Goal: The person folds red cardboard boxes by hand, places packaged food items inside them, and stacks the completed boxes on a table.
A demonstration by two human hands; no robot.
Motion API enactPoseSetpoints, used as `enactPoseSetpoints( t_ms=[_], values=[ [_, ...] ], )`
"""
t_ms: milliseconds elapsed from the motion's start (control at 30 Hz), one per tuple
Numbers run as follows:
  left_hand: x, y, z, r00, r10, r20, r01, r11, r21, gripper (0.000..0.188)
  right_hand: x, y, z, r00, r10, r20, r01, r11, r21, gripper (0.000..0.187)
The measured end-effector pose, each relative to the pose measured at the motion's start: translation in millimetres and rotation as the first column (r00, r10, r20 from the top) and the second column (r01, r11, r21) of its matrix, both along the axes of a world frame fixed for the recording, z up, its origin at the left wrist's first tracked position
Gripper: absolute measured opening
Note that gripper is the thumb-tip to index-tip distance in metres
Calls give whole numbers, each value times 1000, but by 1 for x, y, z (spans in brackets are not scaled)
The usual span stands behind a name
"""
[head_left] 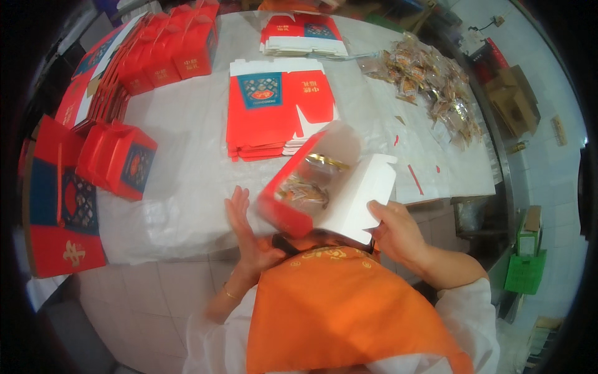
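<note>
A red gift box (283, 212) is tilted at the table's near edge, its top open and its white inner flap (360, 198) folded out to the right. Inside lie several clear-wrapped packets (304, 192) with orange and gold print. My right hand (398, 232) pinches the edge of the white flap between thumb and fingers. Just left of the box, my left hand (244, 232) holds nothing, its fingers stretched upward and apart. Behind the box is a stack of flat red cartons (280, 106) with a blue panel.
Wrapped packets (430, 81) are heaped at the table's far right. Folded red boxes (168, 53) stand at the far left, with another red box (121, 159) nearer. A large red carton (65, 199) stands at the left edge. More flat cartons (302, 34) lie at the back.
</note>
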State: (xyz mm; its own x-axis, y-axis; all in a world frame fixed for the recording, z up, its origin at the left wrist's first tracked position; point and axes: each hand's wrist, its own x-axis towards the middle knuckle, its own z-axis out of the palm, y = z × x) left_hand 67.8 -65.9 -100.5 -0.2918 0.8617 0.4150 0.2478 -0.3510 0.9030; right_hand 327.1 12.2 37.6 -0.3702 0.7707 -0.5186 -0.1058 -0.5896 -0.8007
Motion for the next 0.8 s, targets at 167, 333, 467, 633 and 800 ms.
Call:
enactPoseSetpoints(
  t_ms=[167, 333, 467, 633, 800],
  values=[
    [6, 8, 7, 995, -93, -42, 83, 976, -202, 152, -19, 5, 7, 991, 105, -88, -104, 995, 7, 39],
    [0, 57, -10, 991, -88, -99, 81, 994, -74, 136, -46, 4, 18, 933, 317, -168, -339, 933, -121, 41],
    [-30, 104, 1, 933, -342, -109, 328, 935, -132, 137, -37, 13, 95, 545, 723, 424, -766, 224, 602, 24],
    [-59, 126, 16, 916, -398, 45, 401, 905, -143, 142, -57, -25, 104, 748, 653, -117, -198, 388, 900, 19],
    [-47, 119, 15, 896, -419, 146, 443, 868, -226, 142, -73, -101, 119, 909, -18, -417, 252, 820, 514, 19]
  ],
)
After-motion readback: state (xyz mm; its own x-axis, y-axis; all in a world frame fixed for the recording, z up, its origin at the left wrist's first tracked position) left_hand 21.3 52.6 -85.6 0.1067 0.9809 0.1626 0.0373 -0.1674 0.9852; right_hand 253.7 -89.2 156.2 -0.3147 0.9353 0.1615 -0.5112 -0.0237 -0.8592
